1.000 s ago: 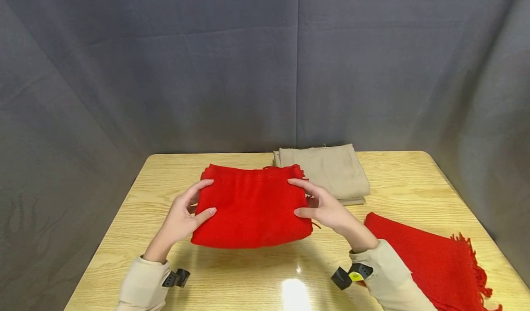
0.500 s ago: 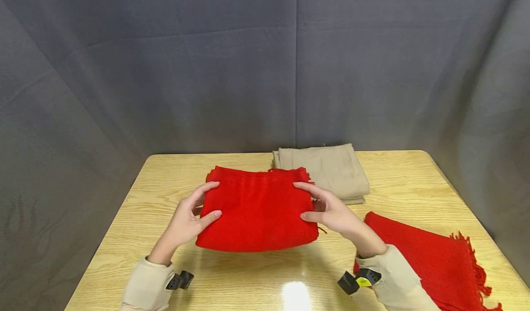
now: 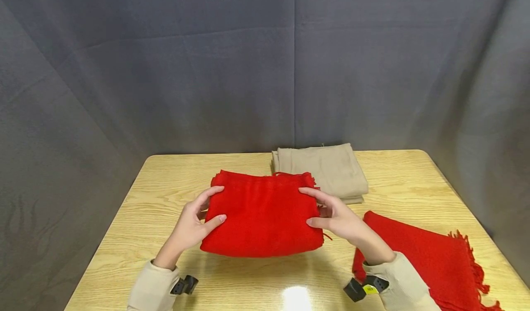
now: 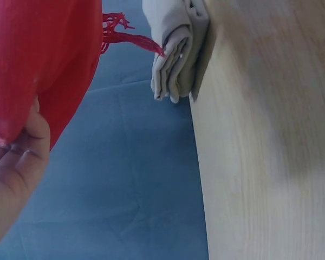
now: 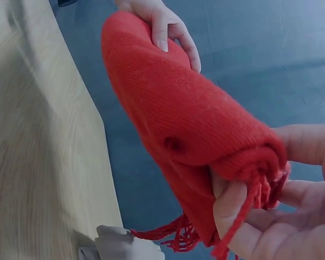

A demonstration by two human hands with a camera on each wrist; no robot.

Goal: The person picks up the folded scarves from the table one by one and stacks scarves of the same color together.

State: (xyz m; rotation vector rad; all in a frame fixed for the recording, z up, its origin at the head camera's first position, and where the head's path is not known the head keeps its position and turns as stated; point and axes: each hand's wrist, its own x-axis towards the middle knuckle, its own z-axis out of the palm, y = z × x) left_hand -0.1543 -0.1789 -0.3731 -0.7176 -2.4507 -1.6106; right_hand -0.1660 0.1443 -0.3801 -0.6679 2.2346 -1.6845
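Gripping the folded red scarf [image 3: 262, 214] at both short ends, left hand [image 3: 191, 226] and right hand [image 3: 340, 216] are holding it, apparently lifted, just before the beige stack [image 3: 327, 169], long axis spanning between them.

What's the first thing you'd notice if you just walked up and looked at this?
The bright red folded scarf jumps out: it is held up over the middle of the wooden table, gripped at its sides by the left hand and the right hand. Behind it, at the far edge, lies a folded beige cloth. A second red scarf with a fringe lies flat at the near right.
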